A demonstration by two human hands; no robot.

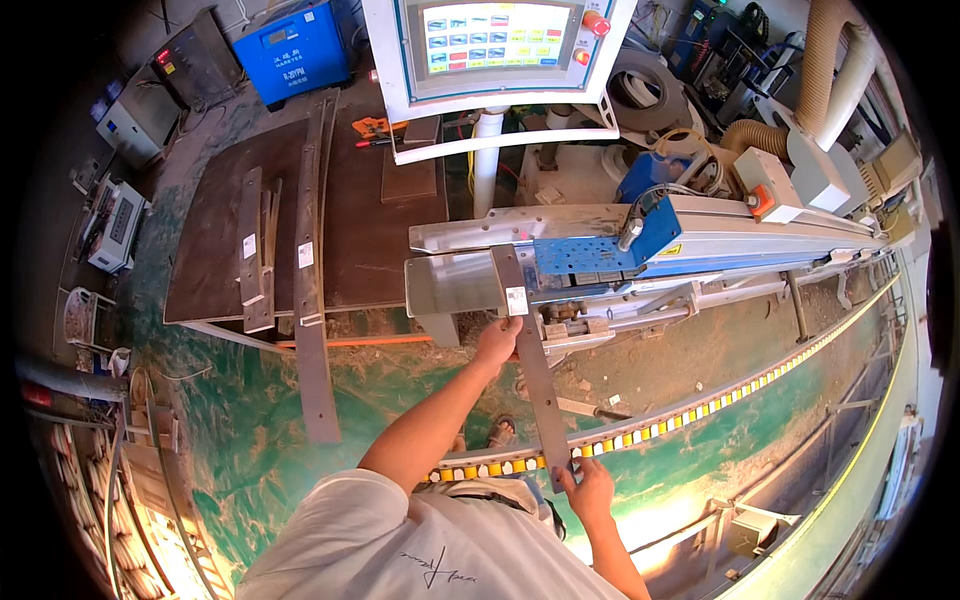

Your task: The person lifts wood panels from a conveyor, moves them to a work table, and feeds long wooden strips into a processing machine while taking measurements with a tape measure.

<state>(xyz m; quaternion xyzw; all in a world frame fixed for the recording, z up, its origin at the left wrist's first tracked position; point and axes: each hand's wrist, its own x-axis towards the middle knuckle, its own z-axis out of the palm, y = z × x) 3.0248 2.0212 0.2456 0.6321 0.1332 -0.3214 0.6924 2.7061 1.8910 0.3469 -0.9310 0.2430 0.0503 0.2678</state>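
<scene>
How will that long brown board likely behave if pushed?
The long brown board is probably stiff: it runs straight between the left hand and the right hand. Long and narrow, it would likely swing if gripped at one end. The metal plate near its far end looks smooth, so it may slide.

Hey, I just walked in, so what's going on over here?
A person is holding a long, flat board with both hands. The left hand grips it just below a white label, and the right hand holds it by the near end. The far end is over the metal plate of a machine. More boards lie on the brown table to the left, and a screen stands beyond the plate.
</scene>
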